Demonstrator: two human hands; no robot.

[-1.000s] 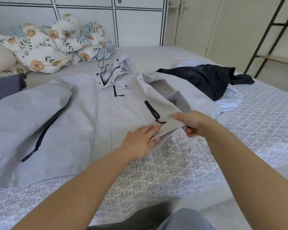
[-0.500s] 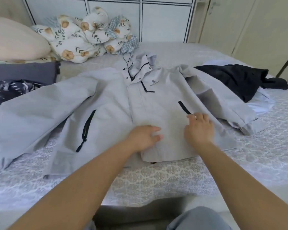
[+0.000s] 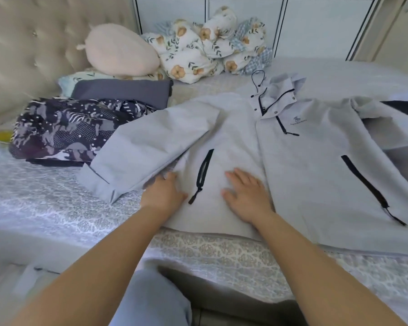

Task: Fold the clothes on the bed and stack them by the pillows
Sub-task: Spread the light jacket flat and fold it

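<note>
Grey jacket: the jacket is lying face up and spread across the bed, its hem at the near edge, hood pointing toward the pillows.
Left hand: the left hand is resting flat with fingers loosely extended on the side seam, just beside the pocket zip, where the sleeve is meeting the body.
Right hand: the right hand is pressing down with fingers spread on the front panel, between the pocket zip and the centre placket.
Step in hand: smoothing the panel, it seems, before folding the sleeve inward.
Doing it well: sweeping outward from the centre, holding the panel while the sleeve is being drawn across, keeping the zip pulls flat.
Stack: a patterned garment and a dark grey folded piece are sitting by the pillows, near the sleeve cuff.
Obstacles: a dark garment is lying partly under the far sleeve; a floral bundle is crowding the headboard corner.
</note>
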